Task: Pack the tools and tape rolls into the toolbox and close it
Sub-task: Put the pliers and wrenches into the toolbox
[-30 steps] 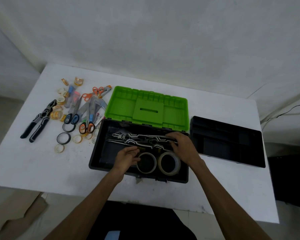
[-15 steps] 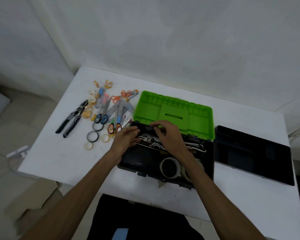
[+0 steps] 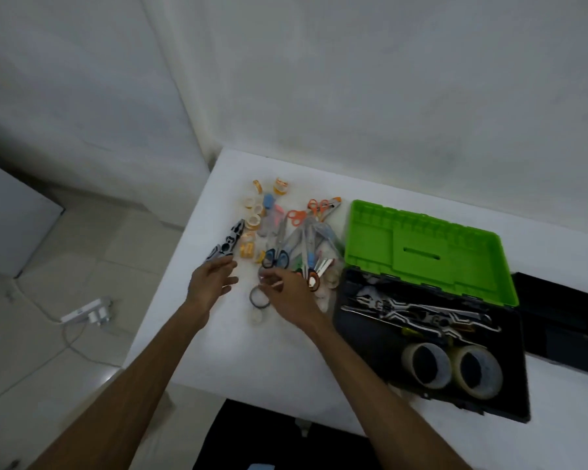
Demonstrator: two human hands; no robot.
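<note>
White tabletop (image 3: 218, 361) carried every item, viewed from the head camera. Left to right: black-and-grey pliers (image 3: 225, 245) lay at the table's left edge, jaws toward 1 o'clock. The left hand (image 3: 209, 283) hovered just below them at 6 o'clock, fingers straight and spread, holding nothing. At 3 o'clock from the pliers lay a heap of small tape rolls (image 3: 254, 217), blue-handled scissors (image 3: 277, 257) and orange-handled scissors (image 3: 299, 215). The right hand (image 3: 287, 293) reached over the heap's near edge, fingers loosely extended above a dark tape ring (image 3: 259, 299); whether it touched or pinched anything could not be told. Further right stood the toolbox (image 3: 364, 337), black base open, its green lid (image 3: 425, 256) tilted back toward 12 o'clock. Inside lay metal hand tools (image 3: 418, 310) and, at 5 o'clock from them, two large tape rolls (image 3: 452, 369) on edge, side by side. A black tray (image 3: 564, 327) lay at 3 o'clock from the toolbox.
</note>
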